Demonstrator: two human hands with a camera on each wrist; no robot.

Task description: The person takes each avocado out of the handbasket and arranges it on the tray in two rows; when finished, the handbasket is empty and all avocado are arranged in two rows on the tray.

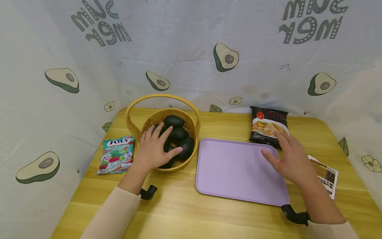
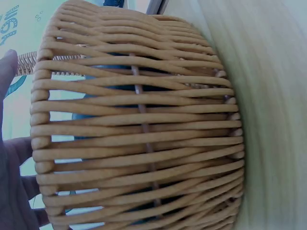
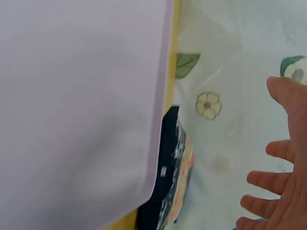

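Over the left side of a wicker basket (image 1: 176,169) is my left hand (image 1: 153,149), fingers spread above dark green avocados (image 1: 186,148). Whether its fingertips touch an avocado, I cannot tell. In the left wrist view the woven basket wall (image 2: 139,124) fills most of the frame, and the fingers (image 2: 18,148) show beyond its rim. My right hand (image 1: 293,162) hovers over the right edge of a lilac tray (image 1: 235,172), its fingers apart and holding nothing. Just beyond that hand lies a black noodle packet (image 1: 267,124), partly hidden by the fingers.
A teal Fox's candy bag (image 1: 114,157) lies left of the basket, whose tall handle (image 1: 162,95) arches upward. Right of the tray, a brown-and-white packet (image 1: 331,182) is partly covered by my right arm. A patterned cloth (image 1: 191,66) hangs behind the wooden table (image 1: 173,212).
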